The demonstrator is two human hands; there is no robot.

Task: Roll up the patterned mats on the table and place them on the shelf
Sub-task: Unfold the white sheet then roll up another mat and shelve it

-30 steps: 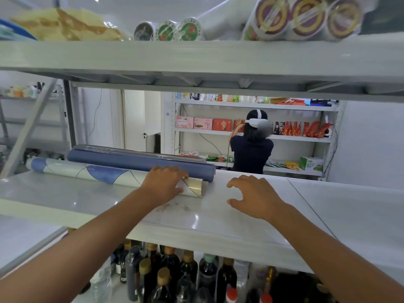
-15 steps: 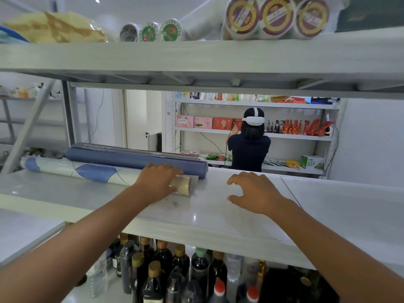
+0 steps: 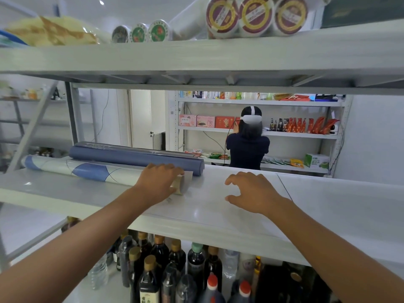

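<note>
Left forearm (image 3: 98, 228) and right forearm (image 3: 328, 243), both bare, reach forward and converge. Left hand (image 3: 159, 180): palm down, fingers together, lightly curved. Right hand (image 3: 253, 193): palm down, fingers spread and bent.

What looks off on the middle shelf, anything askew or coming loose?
The patterned mat roll lies along the shelf in front of the blue roll. Its right end, under the left hand, looks loose: a flap of the outer layer sticks out. Nothing spilled or damaged shows.
</note>
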